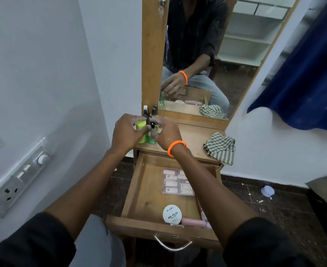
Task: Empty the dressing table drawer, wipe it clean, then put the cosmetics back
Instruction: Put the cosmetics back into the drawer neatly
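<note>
Standing small bottles together on the far left of the wooden dressing table top (193, 139) is the step in hand, judging by how much is still left in the open wooden drawer (149, 191). Both hands meet over a clear green glass bottle (151, 138) that stands upright beside a lime-green plastic bottle (141, 130). The left hand (126, 132) has thumb and forefinger pinched near the green bottle's dark cap; the right hand (167, 133), with an orange band at the wrist, curls its fingers round the same spot. Whether either hand truly grips the bottle or only steadies it, I cannot tell, since the fingers cover the contact.

To do this well, set the bottle flat before letting go, close against the two dark-capped bottles (149, 112) at the far edge, so nothing tips. Keep the right side of the top free around the green-and-white checked cloth (219, 148), which will be wanted for wiping.

Still in the drawer are a round white nail polish remover tub (172, 213) at the near edge, a pale pink tube (192, 222) just right of it, and a clear packet of small pink tubes (173, 182) farther back. These should come out next.
</note>
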